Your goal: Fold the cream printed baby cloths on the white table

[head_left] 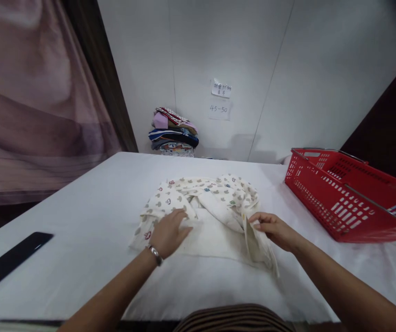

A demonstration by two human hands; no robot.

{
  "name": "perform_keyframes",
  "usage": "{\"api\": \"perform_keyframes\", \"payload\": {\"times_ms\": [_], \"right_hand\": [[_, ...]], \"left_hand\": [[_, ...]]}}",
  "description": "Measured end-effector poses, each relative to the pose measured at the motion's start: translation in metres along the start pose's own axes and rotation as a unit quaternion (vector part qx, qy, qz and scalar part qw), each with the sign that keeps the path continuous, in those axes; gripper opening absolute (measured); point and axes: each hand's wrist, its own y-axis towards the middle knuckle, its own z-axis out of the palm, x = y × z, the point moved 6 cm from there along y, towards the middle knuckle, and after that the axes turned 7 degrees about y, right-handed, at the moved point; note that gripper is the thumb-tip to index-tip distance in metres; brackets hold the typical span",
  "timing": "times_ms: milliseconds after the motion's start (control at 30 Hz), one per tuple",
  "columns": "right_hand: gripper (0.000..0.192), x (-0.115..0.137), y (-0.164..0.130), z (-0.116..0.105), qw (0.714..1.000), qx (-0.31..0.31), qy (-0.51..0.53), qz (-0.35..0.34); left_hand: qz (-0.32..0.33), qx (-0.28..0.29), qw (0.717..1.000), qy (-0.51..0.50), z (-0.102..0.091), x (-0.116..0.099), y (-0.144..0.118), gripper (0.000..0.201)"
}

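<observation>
A cream garment (215,198) printed with small grey and coloured motifs lies rumpled on the white table (90,230), partly turned so its plain inside shows. My left hand (169,232) lies flat on its left part, fingers pressing the cloth; a bracelet sits on that wrist. My right hand (273,228) pinches the garment's right edge between thumb and fingers, lifting a fold of cloth slightly off the table.
A red plastic basket (350,198) stands on the table to the right. A stack of folded clothes (173,133) sits at the far edge by the white wall, under two paper notes (220,99). A flat black object (9,263) lies at the left.
</observation>
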Motion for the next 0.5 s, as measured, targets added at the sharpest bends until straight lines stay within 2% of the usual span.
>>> {"api": "perform_keyframes", "payload": {"times_ms": [67,133,200,267,300,367,433,500], "right_hand": [[0.027,0.008,0.001,0.007,0.996,-0.019,0.087,-0.009],[0.027,0.02,0.0,0.021,0.988,-0.026,0.146,-0.031],[0.027,0.036,-0.004,0.04,0.981,-0.02,0.181,-0.065],[0.027,0.055,-0.011,0.058,0.973,-0.01,0.206,-0.106],[0.027,0.065,-0.016,0.064,0.968,-0.009,0.216,-0.129],[0.027,0.082,-0.028,0.064,0.953,-0.022,0.235,-0.188],[0.025,0.095,-0.04,0.05,0.932,-0.064,0.246,-0.258],[0.022,0.098,-0.049,0.027,0.912,-0.118,0.242,-0.309]], "left_hand": [[0.051,-0.001,0.996,-0.076,0.009,-0.034,-0.01,0.031],[0.084,0.053,0.982,-0.16,0.028,-0.071,-0.021,0.037],[0.07,0.095,0.966,-0.23,0.049,-0.102,-0.029,0.061],[0.056,0.118,0.948,-0.291,0.068,-0.123,-0.033,0.071],[0.051,0.115,0.943,-0.308,0.075,-0.129,-0.034,0.068],[0.044,0.11,0.944,-0.308,0.086,-0.132,-0.036,0.046],[0.037,0.117,0.952,-0.281,0.091,-0.127,-0.038,0.02],[0.028,0.116,0.953,-0.279,0.087,-0.116,-0.04,0.014]]}}
